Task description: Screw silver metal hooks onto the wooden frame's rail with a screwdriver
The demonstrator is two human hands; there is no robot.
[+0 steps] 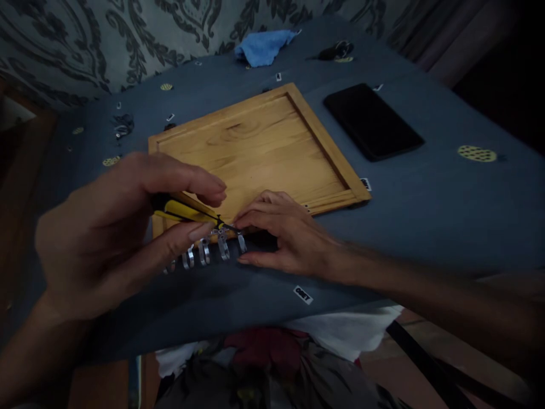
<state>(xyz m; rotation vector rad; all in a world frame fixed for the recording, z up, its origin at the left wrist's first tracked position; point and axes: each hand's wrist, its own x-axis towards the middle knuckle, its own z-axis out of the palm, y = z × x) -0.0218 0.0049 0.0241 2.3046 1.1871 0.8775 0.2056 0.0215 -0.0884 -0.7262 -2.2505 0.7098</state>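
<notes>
My left hand (106,238) is closed around small pliers (187,211) with yellow and black handles. Their thin dark tip points right, reaching the top of a curved metal ring (242,243). From the other side, my right hand (293,236) has its fingertips and thumb around that same ring. More open metal rings (223,245) stand in a row along the near edge of a framed wooden panel (255,147), which lies flat on the table. Part of the panel's left and near edges is hidden by my hands.
A black tablet-like slab (372,122) lies right of the panel. Toward the back are a crumpled blue cloth (264,48) and a dark handled tool (336,51). Small shiny metal pieces (122,125) sit at the left. A blue-grey patterned cloth (447,210) covers the table.
</notes>
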